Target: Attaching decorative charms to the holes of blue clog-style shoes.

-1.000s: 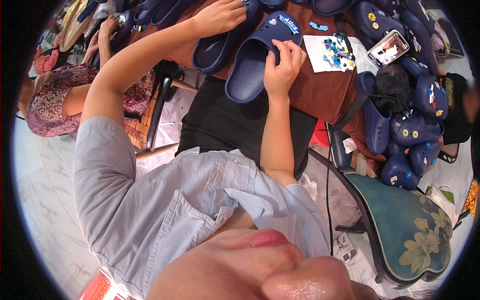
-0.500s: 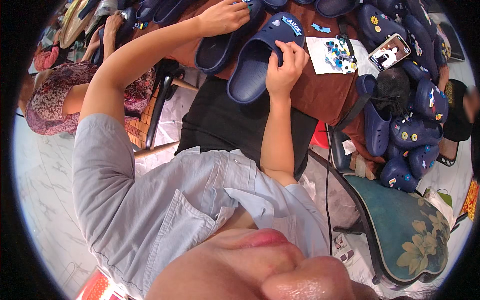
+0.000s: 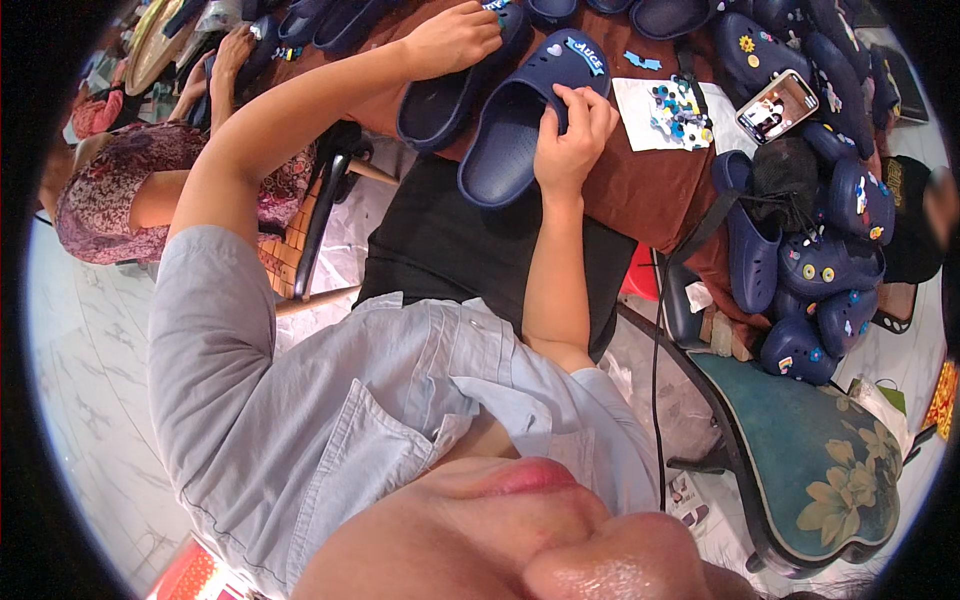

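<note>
At the table's near edge lies a navy clog (image 3: 500, 150) with a heart charm and a pale-blue name charm on its toe. My right hand (image 3: 572, 140) is closed on the right rim of its opening, fingers bent over the edge. Beside it to the left is another navy clog (image 3: 432, 112), partly covered by my left arm. My left hand (image 3: 455, 42) is over that clog's front part, fingers curled together beside a small charm at the picture's top edge. What those fingers pinch, if anything, is hidden.
Several loose charms lie on a white sheet (image 3: 668, 115), with a lit phone (image 3: 777, 107) to its right. Decorated navy clogs (image 3: 832, 262) are heaped at right, near a black cable (image 3: 657, 380) and a floral chair (image 3: 810, 450). A co-worker's hand (image 3: 235, 50) works at upper left.
The clog under my left hand has shifted slightly to the right, and the name-charm clog has moved a little too. Both my hands keep nearly the same pose.
</note>
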The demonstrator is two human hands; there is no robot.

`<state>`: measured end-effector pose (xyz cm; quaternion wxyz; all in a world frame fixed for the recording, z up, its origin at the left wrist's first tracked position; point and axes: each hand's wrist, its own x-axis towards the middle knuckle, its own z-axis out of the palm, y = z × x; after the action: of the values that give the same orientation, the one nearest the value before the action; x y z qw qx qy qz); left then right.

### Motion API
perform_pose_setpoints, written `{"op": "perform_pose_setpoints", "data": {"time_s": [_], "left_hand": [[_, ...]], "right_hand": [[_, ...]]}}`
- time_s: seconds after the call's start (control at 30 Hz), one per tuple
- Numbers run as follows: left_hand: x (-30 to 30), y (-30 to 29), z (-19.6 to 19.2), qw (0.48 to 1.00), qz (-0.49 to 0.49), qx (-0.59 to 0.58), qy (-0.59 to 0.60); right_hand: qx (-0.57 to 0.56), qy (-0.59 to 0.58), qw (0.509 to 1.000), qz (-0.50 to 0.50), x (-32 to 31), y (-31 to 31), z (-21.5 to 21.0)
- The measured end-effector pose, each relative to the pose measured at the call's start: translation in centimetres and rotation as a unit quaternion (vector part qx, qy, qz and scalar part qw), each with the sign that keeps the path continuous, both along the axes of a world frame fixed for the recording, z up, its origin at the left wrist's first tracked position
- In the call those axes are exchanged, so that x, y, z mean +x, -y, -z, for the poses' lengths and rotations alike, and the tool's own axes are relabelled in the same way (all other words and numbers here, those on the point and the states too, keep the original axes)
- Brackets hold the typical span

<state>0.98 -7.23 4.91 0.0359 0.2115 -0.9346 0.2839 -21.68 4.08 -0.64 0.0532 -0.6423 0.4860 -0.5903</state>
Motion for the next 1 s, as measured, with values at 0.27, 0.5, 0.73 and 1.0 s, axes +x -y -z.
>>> {"op": "perform_pose_setpoints", "data": {"time_s": [0.27,0.5,0.73,1.0], "left_hand": [[0.2,0.3,0.2,1.000,-0.003,0.029,0.003],[0.1,0.4,0.4,0.999,0.020,0.026,-0.014],[-0.1,0.2,0.1,0.999,0.008,0.034,-0.011],[0.6,-0.5,0.4,0.997,0.011,-0.073,0.003]], "right_hand": [[0.000,0.004,1.000,0.001,0.1,0.0,0.1],[0.001,0.002,1.000,0.000,0.0,0.0,0.1],[-0.002,-0.001,1.000,0.003,-0.1,-0.1,0.0],[-0.001,0.006,1.000,-0.004,0.0,-0.1,0.1]]}}
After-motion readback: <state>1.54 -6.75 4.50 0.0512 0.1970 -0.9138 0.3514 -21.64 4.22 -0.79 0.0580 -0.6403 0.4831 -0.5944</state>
